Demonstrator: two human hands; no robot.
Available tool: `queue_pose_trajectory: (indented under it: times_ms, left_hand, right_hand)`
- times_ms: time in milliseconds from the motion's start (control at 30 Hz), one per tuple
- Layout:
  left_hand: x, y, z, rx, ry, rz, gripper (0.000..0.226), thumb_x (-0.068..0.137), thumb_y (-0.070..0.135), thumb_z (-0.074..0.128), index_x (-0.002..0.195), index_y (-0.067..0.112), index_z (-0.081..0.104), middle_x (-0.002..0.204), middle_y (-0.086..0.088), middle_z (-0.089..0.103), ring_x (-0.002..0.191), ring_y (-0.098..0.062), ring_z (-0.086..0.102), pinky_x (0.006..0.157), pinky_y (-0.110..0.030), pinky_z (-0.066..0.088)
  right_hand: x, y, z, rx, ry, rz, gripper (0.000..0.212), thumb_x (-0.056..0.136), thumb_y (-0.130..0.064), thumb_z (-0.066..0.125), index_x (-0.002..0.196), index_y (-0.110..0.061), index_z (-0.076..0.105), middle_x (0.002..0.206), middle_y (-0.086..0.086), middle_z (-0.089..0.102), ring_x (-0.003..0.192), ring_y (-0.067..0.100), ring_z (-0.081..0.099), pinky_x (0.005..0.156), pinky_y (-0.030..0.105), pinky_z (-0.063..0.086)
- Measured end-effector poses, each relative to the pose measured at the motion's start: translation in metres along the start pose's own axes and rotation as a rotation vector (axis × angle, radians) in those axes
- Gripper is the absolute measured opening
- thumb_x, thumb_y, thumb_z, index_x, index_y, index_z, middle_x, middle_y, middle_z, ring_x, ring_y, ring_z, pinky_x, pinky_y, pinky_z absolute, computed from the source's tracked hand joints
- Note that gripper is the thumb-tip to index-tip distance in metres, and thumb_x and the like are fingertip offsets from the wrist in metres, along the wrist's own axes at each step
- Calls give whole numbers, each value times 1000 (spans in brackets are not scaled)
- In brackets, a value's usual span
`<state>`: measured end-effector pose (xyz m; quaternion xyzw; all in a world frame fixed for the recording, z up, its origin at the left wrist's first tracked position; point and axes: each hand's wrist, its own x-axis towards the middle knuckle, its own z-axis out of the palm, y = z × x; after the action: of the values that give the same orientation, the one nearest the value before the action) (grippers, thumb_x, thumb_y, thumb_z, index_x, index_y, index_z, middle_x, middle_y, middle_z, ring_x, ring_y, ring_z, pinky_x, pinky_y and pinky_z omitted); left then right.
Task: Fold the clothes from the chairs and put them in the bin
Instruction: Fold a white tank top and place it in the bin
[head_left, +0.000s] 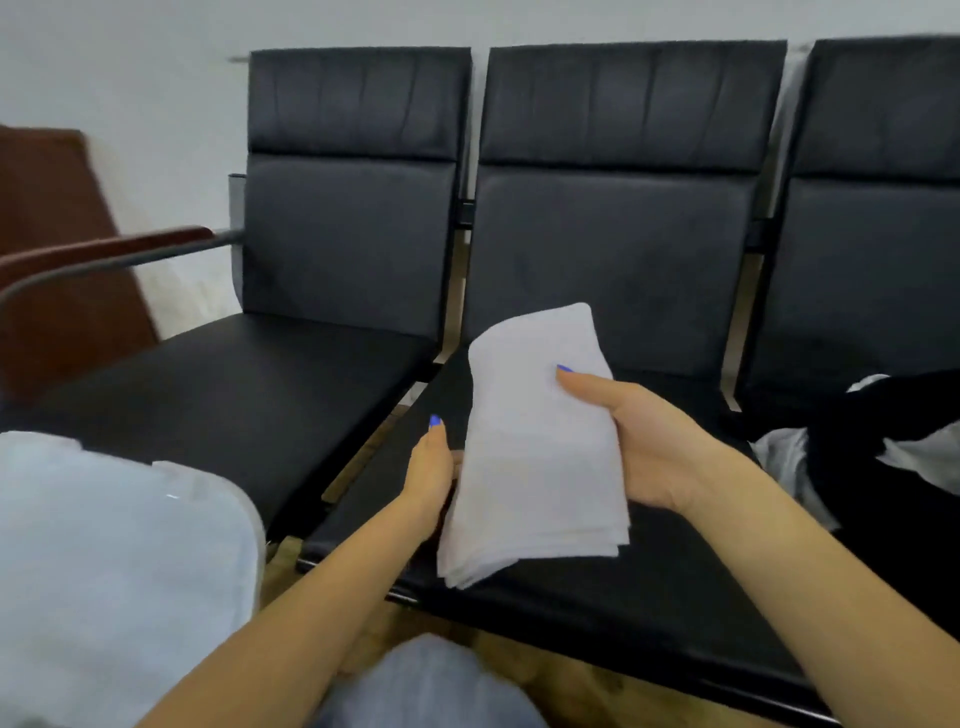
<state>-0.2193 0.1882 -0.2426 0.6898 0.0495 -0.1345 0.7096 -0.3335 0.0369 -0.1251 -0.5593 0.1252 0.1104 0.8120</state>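
Pale wall backs a row of three black padded chairs joined side by side, with a brown panel leaning at far left behind a wood-topped armrest. At the lower left edge sits the translucent bin, its rim touching the front corner of the left seat, which is bare and open. Over the front of the middle seat the left hand holds the left edge of a folded white cloth, fingers tucked behind it and the thumb raised alongside. The right hand grips the cloth's right side, thumb across the top. The cloth is held above the seat with layered edges at its lower corner. On the right seat lies a dark and white heap of clothes, reaching the frame's edge.
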Motion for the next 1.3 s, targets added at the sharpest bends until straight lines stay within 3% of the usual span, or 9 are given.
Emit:
queue_pose_trajectory:
  times_ms: [167, 367, 467, 567, 667, 833, 900, 1033, 1300]
  left_hand:
    - [-49, -2, -57, -508, -260, -255, 76, 87, 76, 36, 111, 14, 73, 114, -10, 69, 94, -30, 68, 86, -41, 48]
    - [-137, 20, -133, -656, 111, 133, 54, 88, 65, 31, 132, 36, 45, 121, 9, 56, 72, -3, 48, 90, -25, 38]
    - [-175, 13, -179, -666, -92, 370, 74, 90, 68, 31, 141, 16, 45, 135, -7, 56, 118, -19, 58, 106, -26, 36]
    - [-194, -21, -242, -914, -385, 147, 74, 75, 46, 79, 135, 11, 54, 135, -16, 56, 122, -33, 55, 100, -47, 47]
    - [-226, -48, -298, -884, -122, 45, 71, 38, 13, 97, 105, 2, 74, 110, -17, 70, 93, -33, 71, 72, -45, 59]
    - [-286, -93, -377, -753, 244, -79, 55, 54, 17, 89, 106, 6, 74, 105, -16, 72, 86, -32, 72, 63, -44, 60]
    - [-303, -114, -402, -651, 387, -157, 44, 75, 16, 71, 118, 14, 64, 106, -15, 72, 88, -33, 72, 65, -45, 59]
    - [-312, -168, -438, -559, 500, -270, 58, 76, 20, 76, 129, 22, 54, 112, -16, 70, 98, -39, 68, 80, -51, 54]
    - [-290, -256, -470, -575, 621, -349, 44, 83, 17, 64, 126, 24, 53, 119, -11, 66, 109, -36, 61, 84, -52, 52]
  right_hand:
    - [-22, -13, 57, -63, -117, -19, 41, 80, -27, 64, 118, -11, 64, 108, 11, 72, 95, 30, 71, 82, 44, 56]
    - [-33, -1, 126, -117, -226, 5, 35, 81, -26, 63, 112, -10, 67, 106, 12, 72, 87, 29, 71, 77, 44, 58]
    - [-27, 19, 162, -165, -248, 85, 26, 85, -24, 61, 104, -9, 69, 100, 13, 73, 80, 29, 71, 79, 42, 55]
    - [-14, 48, 202, -238, -307, 164, 21, 88, -22, 60, 103, -10, 68, 98, 13, 74, 77, 28, 72, 80, 42, 52]
    - [3, 92, 245, -329, -396, 265, 23, 89, -24, 61, 108, -12, 67, 99, 12, 74, 82, 28, 72, 79, 41, 52]
    - [26, 189, 308, -490, -583, 381, 18, 91, -29, 63, 106, -18, 66, 95, 2, 75, 96, 22, 67, 86, 37, 52]
    - [30, 236, 329, -639, -681, 412, 19, 96, -29, 56, 109, -18, 62, 106, -2, 71, 98, 16, 64, 82, 29, 52]
    - [43, 316, 363, -883, -758, 401, 46, 99, -36, 49, 138, -14, 45, 136, 5, 54, 122, 23, 53, 104, 36, 42]
    - [79, 404, 372, -857, -718, 413, 54, 98, -33, 51, 145, -12, 37, 143, 8, 47, 126, 26, 49, 100, 35, 43]
